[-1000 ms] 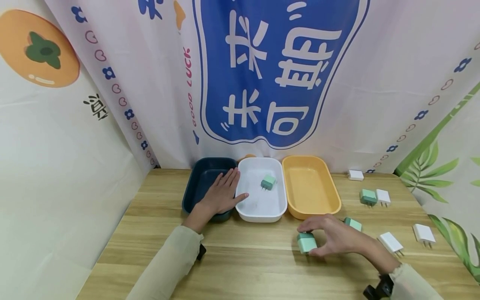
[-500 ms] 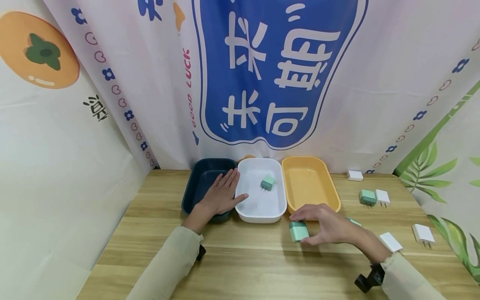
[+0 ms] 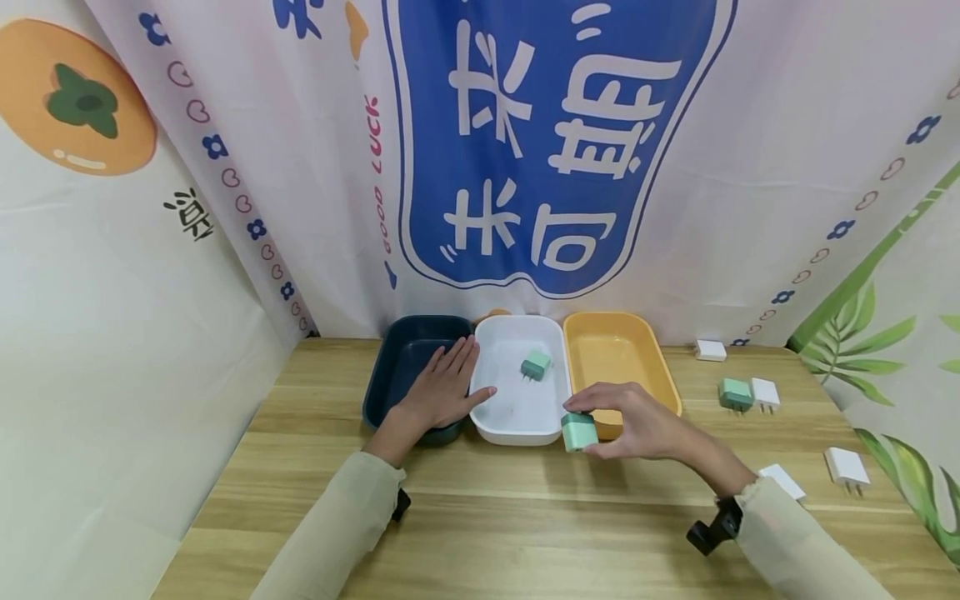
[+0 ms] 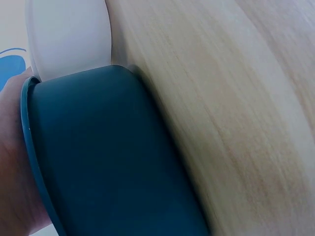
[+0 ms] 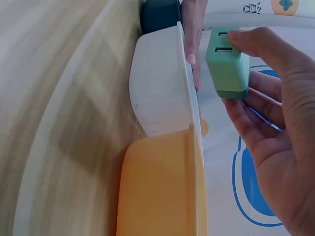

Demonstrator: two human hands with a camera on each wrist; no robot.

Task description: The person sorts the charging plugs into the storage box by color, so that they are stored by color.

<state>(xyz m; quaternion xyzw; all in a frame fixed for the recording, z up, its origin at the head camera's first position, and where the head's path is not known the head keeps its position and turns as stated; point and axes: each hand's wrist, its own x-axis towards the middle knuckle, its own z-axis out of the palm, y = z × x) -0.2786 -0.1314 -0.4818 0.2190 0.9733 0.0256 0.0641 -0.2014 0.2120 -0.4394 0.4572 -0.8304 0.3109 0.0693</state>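
My right hand [image 3: 645, 425] pinches a green USB charger [image 3: 579, 432] between thumb and fingers, in the air before the seam of the white tray [image 3: 517, 435] and the yellow tray [image 3: 622, 367]. Two USB slots show on the end of this charger [image 5: 228, 64] in the right wrist view. My left hand [image 3: 442, 392] lies with straight fingers across the dark teal tray [image 3: 378, 375], its fingertips at the white tray's near-left rim. Another green charger [image 3: 536, 364] lies inside the white tray, prongs toward me.
On the right of the wooden table [image 3: 495, 533] lie a green charger [image 3: 735, 393] beside a white charger [image 3: 765, 393], plus other white chargers [image 3: 847, 467]. A printed curtain [image 3: 330, 183] hangs right behind the trays.
My right hand has lifted the green charger and carried it left and away from me, up to the trays. My left hand has stayed in place.
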